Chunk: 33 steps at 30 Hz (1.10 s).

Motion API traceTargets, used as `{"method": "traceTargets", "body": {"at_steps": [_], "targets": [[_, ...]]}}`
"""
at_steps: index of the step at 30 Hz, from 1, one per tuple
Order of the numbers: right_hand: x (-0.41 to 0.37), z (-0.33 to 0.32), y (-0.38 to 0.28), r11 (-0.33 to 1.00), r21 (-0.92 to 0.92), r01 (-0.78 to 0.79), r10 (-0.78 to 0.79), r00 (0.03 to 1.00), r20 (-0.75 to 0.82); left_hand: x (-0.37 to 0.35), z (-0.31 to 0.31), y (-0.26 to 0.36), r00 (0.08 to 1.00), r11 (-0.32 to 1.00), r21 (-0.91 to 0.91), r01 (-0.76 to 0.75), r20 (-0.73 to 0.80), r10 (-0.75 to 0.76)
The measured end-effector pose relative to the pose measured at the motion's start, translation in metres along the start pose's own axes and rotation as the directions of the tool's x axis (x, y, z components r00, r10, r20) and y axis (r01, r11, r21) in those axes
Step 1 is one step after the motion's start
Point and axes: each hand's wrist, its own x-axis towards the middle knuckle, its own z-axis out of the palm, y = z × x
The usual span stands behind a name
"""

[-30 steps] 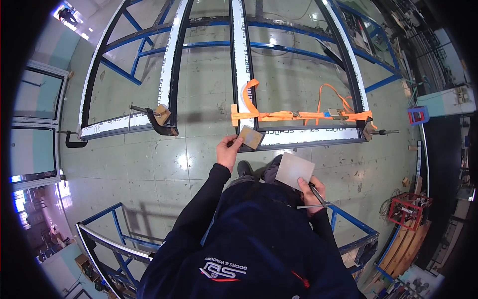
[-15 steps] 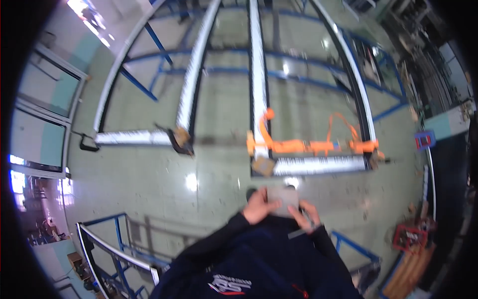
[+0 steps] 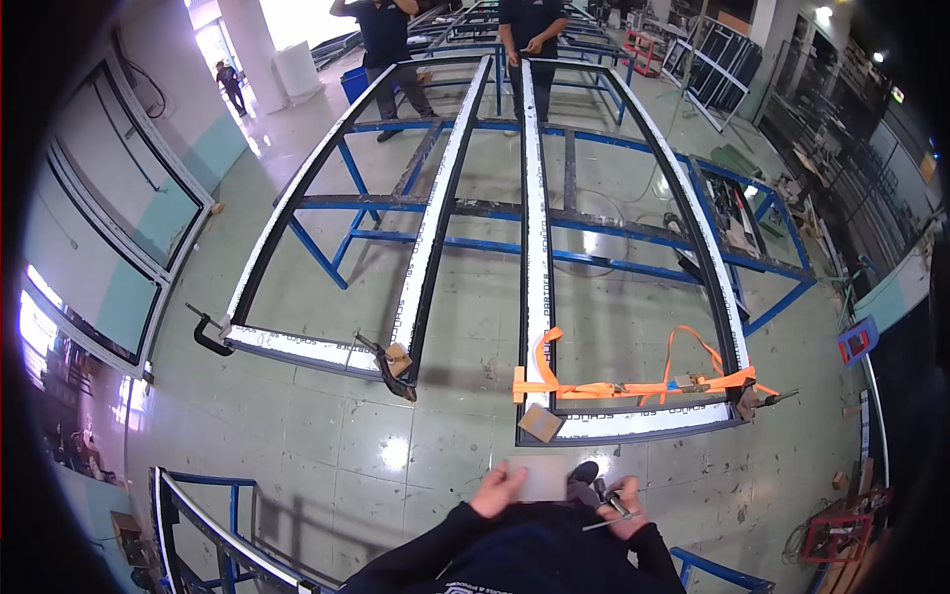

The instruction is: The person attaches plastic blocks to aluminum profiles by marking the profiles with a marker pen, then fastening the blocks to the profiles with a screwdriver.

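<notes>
My left hand (image 3: 498, 490) grips a flat, pale rectangular piece (image 3: 546, 477) by its left side, thumb lying on top. Apart from that piece, on the right, my right hand (image 3: 627, 507) is closed around a metal tool with a thin rod (image 3: 608, 522); its exact kind is hard to make out. Just ahead lies the right white-and-black frame (image 3: 643, 425), with a brown square pad (image 3: 540, 423) on its near corner and an orange ratchet strap (image 3: 633, 388) across it. A clamp (image 3: 760, 398) sits at its right corner.
To the left, another white-and-black frame (image 3: 297, 346) carries a clamp (image 3: 388, 368) and a second clamp (image 3: 210, 335) at its corners. Blue trestles (image 3: 475, 242) support both frames. Two people (image 3: 384, 49) stand at the far end. Another blue stand (image 3: 236, 525) is at lower left.
My right hand has come off the flat piece and moved right with the metal tool. My left hand still holds the piece. The view has tilted up, bringing the far people into sight.
</notes>
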Motion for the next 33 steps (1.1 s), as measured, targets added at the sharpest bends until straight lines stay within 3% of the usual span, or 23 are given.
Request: {"method": "traceTargets", "body": {"at_steps": [3,5,6,7,8,9,10,11,15,17,18,22,26,29,33], "targets": [[-0.005,-0.009,0.014,0.946,-0.223,0.234,-0.27,0.952,-0.147,-0.022,-0.057,0.005,0.958,0.993,-0.106,0.05,-0.277,-0.077],[-0.01,-0.017,0.019,0.993,0.121,0.0,0.016,0.992,-0.125,-0.009,-0.118,-0.028,0.895,0.992,-0.114,0.058,-0.433,-0.102],[-0.01,-0.019,-0.007,0.933,0.357,-0.035,0.122,0.968,-0.222,0.004,-0.143,-0.046,0.895,0.998,-0.056,0.039,-0.441,-0.06],[-0.011,-0.021,-0.007,0.952,0.3,-0.06,0.157,0.937,-0.313,0.014,-0.161,-0.055,0.933,0.997,0.074,0.027,-0.361,0.002],[-0.015,-0.027,-0.021,0.977,0.211,-0.034,0.115,0.917,-0.381,0.027,-0.176,-0.074,0.939,0.995,0.089,0.037,-0.343,-0.005],[-0.018,-0.026,0.008,0.983,0.149,0.106,-0.028,0.893,-0.448,0.034,-0.157,-0.062,0.947,0.996,-0.071,0.054,-0.314,-0.074],[-0.02,-0.03,-0.035,0.906,0.422,0.043,0.142,0.907,-0.397,0.05,-0.147,-0.06,0.947,0.985,-0.15,0.09,-0.294,-0.131],[-0.022,-0.034,-0.03,0.955,0.296,0.01,0.109,0.917,-0.384,0.065,-0.133,-0.063,0.94,0.966,-0.249,0.065,-0.31,-0.143],[-0.027,-0.027,0.004,0.969,0.243,0.031,0.073,0.91,-0.409,0.11,-0.083,-0.05,0.931,0.921,-0.383,0.074,-0.304,-0.202],[-0.031,-0.019,-0.012,0.91,0.413,-0.005,0.186,0.898,-0.399,0.12,-0.063,-0.039,0.95,0.905,-0.421,0.06,-0.254,-0.181],[-0.032,-0.016,-0.011,0.903,0.429,0.03,0.164,0.898,-0.408,0.122,-0.056,-0.033,0.961,0.903,-0.427,0.054,-0.224,-0.164],[-0.031,-0.008,-0.026,0.854,0.515,0.074,0.163,0.902,-0.399,0.122,-0.041,-0.008,0.973,0.933,-0.356,0.045,-0.197,-0.122],[-0.013,-0.001,-0.041,0.885,0.465,-0.006,0.163,0.941,-0.298,0.121,-0.043,-0.004,0.988,0.943,-0.323,0.074,-0.105,-0.113],[0.012,0.018,-0.031,0.874,0.461,0.153,0.006,0.946,-0.325,0.117,-0.03,0.004,0.993,0.968,-0.246,0.056,-0.089,-0.08],[0.039,0.032,-0.042,0.88,0.47,0.063,0.041,0.977,-0.207,0.127,-0.033,0.001,0.998,0.981,-0.191,0.046,-0.03,-0.053]]}}
